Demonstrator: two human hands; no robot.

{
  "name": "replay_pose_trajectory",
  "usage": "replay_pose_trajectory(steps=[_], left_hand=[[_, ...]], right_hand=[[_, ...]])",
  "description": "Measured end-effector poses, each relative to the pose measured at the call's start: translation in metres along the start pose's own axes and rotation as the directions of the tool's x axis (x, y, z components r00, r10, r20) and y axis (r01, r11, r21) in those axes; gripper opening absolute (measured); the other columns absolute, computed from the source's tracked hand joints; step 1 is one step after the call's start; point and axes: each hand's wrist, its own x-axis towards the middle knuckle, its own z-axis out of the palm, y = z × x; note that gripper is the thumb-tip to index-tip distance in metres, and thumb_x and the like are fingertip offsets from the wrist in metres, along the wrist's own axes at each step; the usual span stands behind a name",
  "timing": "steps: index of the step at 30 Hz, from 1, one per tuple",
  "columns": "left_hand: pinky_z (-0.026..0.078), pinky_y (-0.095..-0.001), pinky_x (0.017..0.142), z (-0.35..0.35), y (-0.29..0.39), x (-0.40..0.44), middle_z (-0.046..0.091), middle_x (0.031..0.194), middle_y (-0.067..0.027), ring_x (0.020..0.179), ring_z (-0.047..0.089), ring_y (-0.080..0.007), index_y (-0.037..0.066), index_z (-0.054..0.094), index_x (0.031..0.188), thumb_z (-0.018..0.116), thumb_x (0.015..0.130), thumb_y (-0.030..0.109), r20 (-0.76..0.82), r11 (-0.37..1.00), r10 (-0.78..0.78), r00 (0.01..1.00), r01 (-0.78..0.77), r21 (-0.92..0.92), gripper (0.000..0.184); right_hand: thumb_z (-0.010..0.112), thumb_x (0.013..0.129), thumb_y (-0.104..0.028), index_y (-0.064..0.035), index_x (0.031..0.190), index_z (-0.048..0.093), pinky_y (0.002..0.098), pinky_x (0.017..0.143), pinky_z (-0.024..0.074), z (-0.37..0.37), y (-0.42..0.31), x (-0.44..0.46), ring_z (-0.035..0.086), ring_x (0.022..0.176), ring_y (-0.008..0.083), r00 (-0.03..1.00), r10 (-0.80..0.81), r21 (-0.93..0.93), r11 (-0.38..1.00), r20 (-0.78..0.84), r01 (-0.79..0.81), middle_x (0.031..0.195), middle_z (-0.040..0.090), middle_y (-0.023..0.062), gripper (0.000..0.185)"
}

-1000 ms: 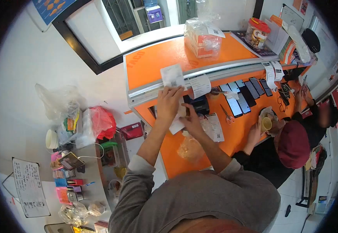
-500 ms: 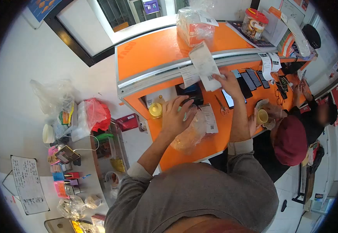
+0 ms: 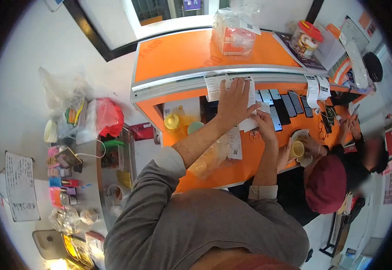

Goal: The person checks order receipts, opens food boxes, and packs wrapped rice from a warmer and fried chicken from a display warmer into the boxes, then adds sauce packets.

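Observation:
My left hand (image 3: 233, 104) lies with its fingers spread over a printed paper slip (image 3: 251, 92) at the metal edge of the orange counter. The lower part of that slip is pinched in my right hand (image 3: 266, 127), just below and to the right. Another printed slip (image 3: 212, 86) hangs from the same edge, left of my left hand. Under my left forearm are a yellow-lidded bottle (image 3: 172, 122), a pale green round item (image 3: 195, 128) and a clear plastic bag (image 3: 210, 157). A white label sheet (image 3: 234, 143) lies beside the bag.
Several phones (image 3: 289, 106) lie right of my hands. Beyond them, a person in a maroon cap (image 3: 325, 183) holds a yellow cup (image 3: 297, 149). Another person's hands are at the far right. A wrapped box (image 3: 235, 39) and a red-lidded jar (image 3: 306, 39) stand on the upper shelf.
The slip has moved from the left of the counter edge to the right, beside the hanging slip. My left hand has left the bottle area and reached up onto it; my right hand has moved lower.

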Motion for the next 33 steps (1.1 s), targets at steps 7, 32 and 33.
replay_pose_trajectory(steps=[7, 32, 33], left_hand=[[0.021, -0.0618, 0.105, 0.015, 0.002, 0.018, 0.047, 0.135, -0.0161, 0.132, 0.037, -0.0285, -0.004, 0.050, 0.129, 0.056, 0.081, 0.064, -0.098, 0.988, -0.038, 0.994, 0.052, 0.143, 0.083], [0.051, -0.0266, 0.083, -0.136, -0.105, -0.357, 0.066, 0.106, -0.0106, 0.094, 0.063, -0.0157, -0.003, 0.051, 0.129, 0.061, 0.088, 0.003, -0.059, 0.156, -0.968, 0.243, 0.399, -0.903, 0.042], [0.051, -0.0269, 0.083, -0.140, -0.102, -0.375, 0.066, 0.105, -0.0109, 0.094, 0.063, -0.0159, -0.004, 0.057, 0.123, 0.061, 0.088, 0.003, 0.001, 0.094, -0.977, 0.214, 0.433, -0.897, 0.036]], right_hand=[[0.057, 0.093, -0.021, 0.0050, 0.107, 0.063, 0.0292, 0.074, 0.0544, -0.019, 0.001, 0.001, 0.062, 0.086, 0.0163, 0.846, -0.153, 0.105, 0.966, -0.510, 0.237, 0.096, 0.063, 0.0114, 0.030], [0.065, 0.080, -0.060, -0.0227, 0.152, -0.006, 0.0654, 0.106, 0.0266, 0.199, -0.203, 0.344, 0.016, 0.140, 0.0475, 0.968, -0.041, 0.627, 0.768, 0.247, -0.127, 0.157, 0.002, 0.0157, 0.107], [0.067, 0.078, -0.059, -0.0209, 0.152, -0.007, 0.0661, 0.107, 0.0243, 0.207, -0.200, 0.354, 0.015, 0.141, 0.0465, 0.964, -0.044, 0.643, 0.753, 0.262, -0.140, 0.157, 0.002, 0.0164, 0.112]])
